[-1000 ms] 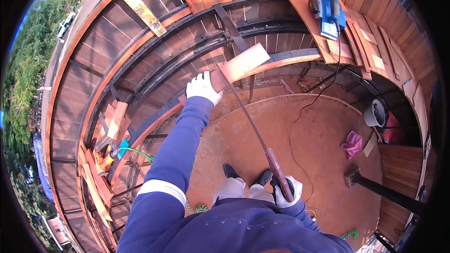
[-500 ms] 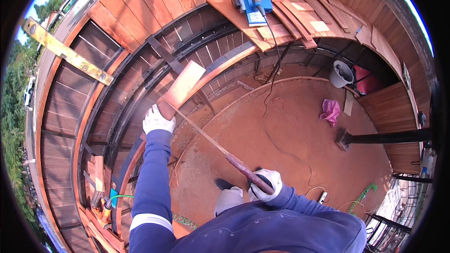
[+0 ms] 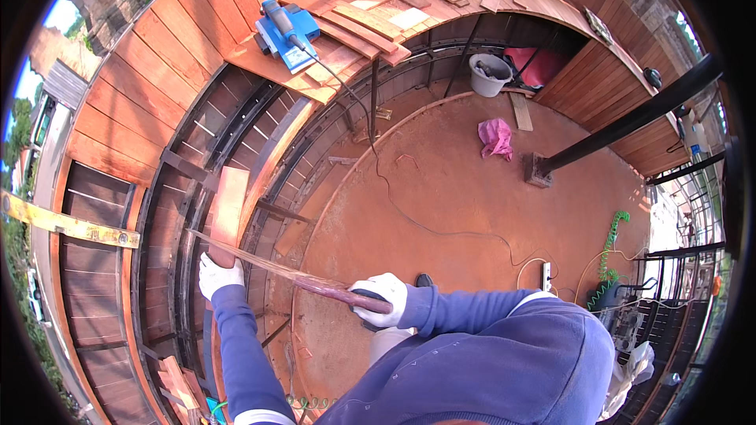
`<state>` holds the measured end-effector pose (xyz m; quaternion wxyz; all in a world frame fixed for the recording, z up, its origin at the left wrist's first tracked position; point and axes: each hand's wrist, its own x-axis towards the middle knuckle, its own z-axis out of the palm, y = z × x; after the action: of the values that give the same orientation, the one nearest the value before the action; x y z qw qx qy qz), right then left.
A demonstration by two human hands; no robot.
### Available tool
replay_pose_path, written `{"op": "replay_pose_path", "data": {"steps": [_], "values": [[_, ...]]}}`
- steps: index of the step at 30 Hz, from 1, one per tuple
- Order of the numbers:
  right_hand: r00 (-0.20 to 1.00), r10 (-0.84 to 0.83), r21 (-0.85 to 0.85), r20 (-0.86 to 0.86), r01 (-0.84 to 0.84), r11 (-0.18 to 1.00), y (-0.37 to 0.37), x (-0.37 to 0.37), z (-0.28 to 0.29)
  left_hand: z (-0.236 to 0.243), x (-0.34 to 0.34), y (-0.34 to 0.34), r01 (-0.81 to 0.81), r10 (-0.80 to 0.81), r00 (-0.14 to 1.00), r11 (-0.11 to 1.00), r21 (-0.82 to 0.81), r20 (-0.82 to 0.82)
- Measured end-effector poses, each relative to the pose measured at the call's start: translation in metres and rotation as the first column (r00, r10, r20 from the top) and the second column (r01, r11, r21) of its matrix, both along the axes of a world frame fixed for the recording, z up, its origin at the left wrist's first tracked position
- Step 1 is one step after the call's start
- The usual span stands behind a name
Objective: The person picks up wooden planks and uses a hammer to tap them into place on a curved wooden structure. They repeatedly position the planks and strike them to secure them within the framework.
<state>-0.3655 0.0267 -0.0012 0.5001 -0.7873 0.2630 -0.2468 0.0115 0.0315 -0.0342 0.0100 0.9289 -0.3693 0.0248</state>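
Note:
My left hand [image 3: 221, 274] in a white glove is closed on the near end of a short reddish board [image 3: 230, 201], which lies across the curved wooden frame at lower left. A long, thin hand saw [image 3: 273, 262] crosses that board near my fingers. My right hand [image 3: 384, 297], gloved in white and dark, is closed round the saw's long reddish handle at the lower middle, in front of my body. Whether the blade is cutting into the board I cannot tell.
A blue power tool [image 3: 287, 39] rests on loose planks [image 3: 358, 35] at the top. A yellow level [image 3: 67, 224] spans the left framing. A grey bucket [image 3: 488, 75], pink cloth [image 3: 494, 139], dark post [image 3: 598, 134], cords and green coiled hose [image 3: 614, 260] are around the round floor [image 3: 449, 197].
The view has swung round, moving the board and left hand down and left in the picture. My right hand and saw handle sit higher, with the blade lying flatter across the view.

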Motion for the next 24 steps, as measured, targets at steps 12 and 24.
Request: {"op": "replay_pose_path", "data": {"steps": [12,24], "values": [[0.998,-0.027,-0.053,0.055,0.030,0.998,0.012,-0.028,-0.009,0.009,-0.006,-0.003,-0.023,0.023,1.000,1.000,0.018,-0.018],[1.000,0.019,-0.006,-0.016,-0.019,1.000,0.011,-0.020,-0.024,0.007,-0.005,-0.001,0.003,-0.003,1.000,1.000,0.013,-0.004]]}}
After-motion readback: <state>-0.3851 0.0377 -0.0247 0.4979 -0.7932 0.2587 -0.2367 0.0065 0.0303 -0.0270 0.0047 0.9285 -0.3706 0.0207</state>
